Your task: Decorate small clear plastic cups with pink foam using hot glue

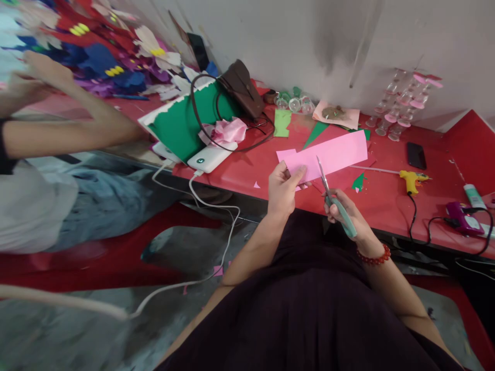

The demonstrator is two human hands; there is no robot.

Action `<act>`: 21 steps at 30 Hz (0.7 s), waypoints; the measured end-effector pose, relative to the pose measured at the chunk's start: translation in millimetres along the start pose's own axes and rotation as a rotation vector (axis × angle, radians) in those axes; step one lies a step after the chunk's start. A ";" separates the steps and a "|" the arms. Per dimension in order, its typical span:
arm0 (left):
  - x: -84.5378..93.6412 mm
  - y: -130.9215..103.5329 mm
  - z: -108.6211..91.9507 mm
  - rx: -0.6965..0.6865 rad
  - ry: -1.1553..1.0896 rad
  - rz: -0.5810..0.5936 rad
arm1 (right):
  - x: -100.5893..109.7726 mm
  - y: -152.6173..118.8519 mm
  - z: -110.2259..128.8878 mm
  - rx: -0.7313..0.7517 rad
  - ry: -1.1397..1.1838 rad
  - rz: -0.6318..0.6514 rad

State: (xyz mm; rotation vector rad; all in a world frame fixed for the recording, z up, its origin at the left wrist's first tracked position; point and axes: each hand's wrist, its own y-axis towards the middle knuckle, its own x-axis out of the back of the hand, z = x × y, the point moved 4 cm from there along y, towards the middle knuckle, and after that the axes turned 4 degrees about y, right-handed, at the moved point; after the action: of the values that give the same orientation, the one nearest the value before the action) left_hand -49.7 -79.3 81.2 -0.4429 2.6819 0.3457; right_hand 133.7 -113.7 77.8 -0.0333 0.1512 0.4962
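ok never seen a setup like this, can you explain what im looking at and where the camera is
There is no machine here, just a person working with two bare hands. The single picture comes from a camera worn on that person's head, looking forward and down.

The left hand holds a strip of pink paper. The right hand holds scissors, their blades up at the paper; I can't tell whether they are cutting.

On the red table lie a yellow glue gun and a black phone on the right, and a brown bag and a green sheet on the left. The arm at far left belongs to someone else.
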 end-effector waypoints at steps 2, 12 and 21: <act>-0.4 -0.2 -0.3 0.011 0.001 -0.008 | 0.7 0.9 -1.0 -0.006 0.025 -0.009; -2.6 5.5 3.4 0.032 0.013 0.001 | 9.7 6.2 -9.6 -0.074 0.060 -0.088; -5.6 11.5 11.3 0.124 0.051 0.007 | 14.9 6.1 -7.1 -0.124 0.027 -0.154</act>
State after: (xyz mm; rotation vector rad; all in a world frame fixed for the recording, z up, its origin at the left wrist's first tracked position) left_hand -45.0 -64.0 75.5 -0.4107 2.7358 0.1702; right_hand 142.8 -101.8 68.5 -0.1715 0.1435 0.3514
